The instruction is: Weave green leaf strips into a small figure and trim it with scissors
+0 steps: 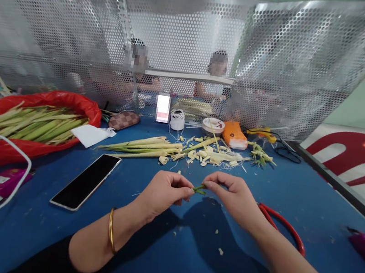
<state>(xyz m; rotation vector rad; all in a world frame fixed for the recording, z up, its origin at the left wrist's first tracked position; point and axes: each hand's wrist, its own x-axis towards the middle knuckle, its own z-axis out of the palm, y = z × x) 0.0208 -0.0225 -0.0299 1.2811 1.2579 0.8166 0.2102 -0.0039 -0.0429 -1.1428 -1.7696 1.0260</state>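
My left hand (pixel 163 193) and my right hand (pixel 233 199) meet above the blue table (pixel 164 253), both pinching a small green leaf piece (pixel 199 188) between their fingertips. A gold bangle sits on my left wrist. Just beyond the hands lie long pale green leaf strips (pixel 144 146) and a scatter of cut leaf scraps (pixel 212 154).
A red bag of green leaves (pixel 32 124) lies at the left, a black phone (pixel 85 181) beside my left hand, red-handled scissors (pixel 284 226) under my right wrist. White thread spool (pixel 177 119), tape roll (pixel 213 125), orange box (pixel 234 135), glue gun (pixel 262 133) stand before the perforated metal screen; two people sit behind it.
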